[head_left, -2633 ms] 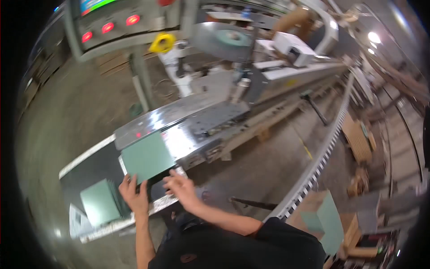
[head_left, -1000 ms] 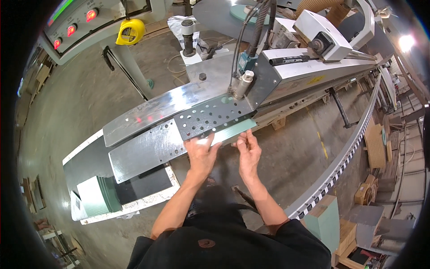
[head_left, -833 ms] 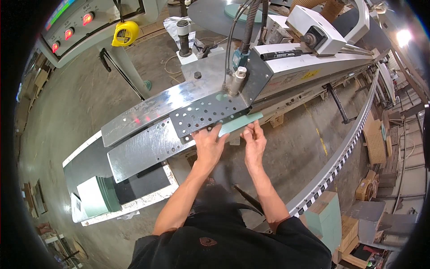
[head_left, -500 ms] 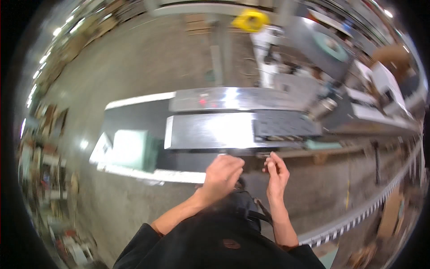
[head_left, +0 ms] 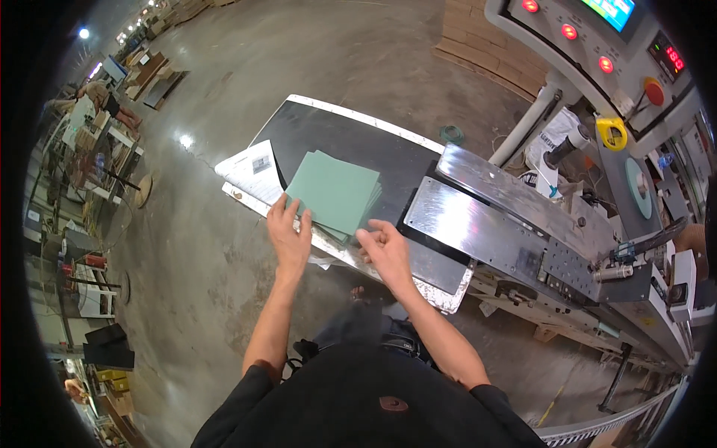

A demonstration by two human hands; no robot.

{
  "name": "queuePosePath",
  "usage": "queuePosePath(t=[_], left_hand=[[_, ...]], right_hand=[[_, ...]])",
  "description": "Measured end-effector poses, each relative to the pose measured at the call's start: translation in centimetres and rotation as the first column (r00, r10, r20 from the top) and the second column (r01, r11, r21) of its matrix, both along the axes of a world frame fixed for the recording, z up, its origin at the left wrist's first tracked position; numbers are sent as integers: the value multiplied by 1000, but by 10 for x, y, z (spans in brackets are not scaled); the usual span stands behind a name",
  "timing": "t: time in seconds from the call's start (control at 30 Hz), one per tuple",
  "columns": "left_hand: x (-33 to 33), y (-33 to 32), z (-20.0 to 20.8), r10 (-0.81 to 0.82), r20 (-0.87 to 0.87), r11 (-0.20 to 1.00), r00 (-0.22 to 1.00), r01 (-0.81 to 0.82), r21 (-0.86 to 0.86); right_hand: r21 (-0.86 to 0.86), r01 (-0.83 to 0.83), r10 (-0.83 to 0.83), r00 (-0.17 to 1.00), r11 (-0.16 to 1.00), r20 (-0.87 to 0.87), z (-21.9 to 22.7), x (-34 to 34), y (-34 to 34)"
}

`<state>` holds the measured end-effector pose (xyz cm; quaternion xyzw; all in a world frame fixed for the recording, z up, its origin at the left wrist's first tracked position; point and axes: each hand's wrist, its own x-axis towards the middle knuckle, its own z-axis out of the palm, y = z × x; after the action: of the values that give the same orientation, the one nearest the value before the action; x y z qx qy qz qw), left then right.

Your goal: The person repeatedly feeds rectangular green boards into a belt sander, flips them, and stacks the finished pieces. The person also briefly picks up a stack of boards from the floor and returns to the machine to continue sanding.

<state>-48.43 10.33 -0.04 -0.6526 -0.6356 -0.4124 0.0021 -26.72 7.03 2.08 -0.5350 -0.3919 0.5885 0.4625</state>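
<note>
A stack of pale green square sheets (head_left: 333, 188) lies on the black conveyor belt (head_left: 373, 131), its edges slightly uneven on the right side. At its near left corner is my left hand (head_left: 290, 235), fingers spread, with the fingertips at the stack's edge. My right hand (head_left: 388, 257) is by the near right corner, fingers partly bent and apart, with nothing visible in them. Whether its fingertips touch the sheets I cannot tell. A white printed paper (head_left: 252, 172) lies left of the stack, at the belt's end.
Right of the stack, two shiny metal plates (head_left: 463, 216) run into the machine. A control panel (head_left: 590, 45) with red lit buttons hangs at upper right, near a yellow tape dispenser (head_left: 611, 133). Stacked brown cardboard (head_left: 478, 45) stands behind. A person (head_left: 101, 97) is far left.
My view has turned left, toward the stack. Both hands have moved from in front of the metal plates to the near corners of the green sheets, and the left hand's fingers have spread.
</note>
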Motion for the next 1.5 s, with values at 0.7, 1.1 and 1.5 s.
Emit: queuePosePath(t=[0.7, 1.1, 1.5], left_hand=[[65, -49, 60, -234, 251, 972, 939, 231, 43], [165, -27, 4, -551, 243, 809, 798, 582, -79], [165, 4, -25, -637, 60, 770, 768, 637, 32]], right_hand=[[-9, 247, -239, 923, 969, -302, 0, 37, -55], [-64, 552, -548, 797, 832, -252, -52, 149, -85], [9, 707, -681, 684, 707, -260, -65, 96, -102]])
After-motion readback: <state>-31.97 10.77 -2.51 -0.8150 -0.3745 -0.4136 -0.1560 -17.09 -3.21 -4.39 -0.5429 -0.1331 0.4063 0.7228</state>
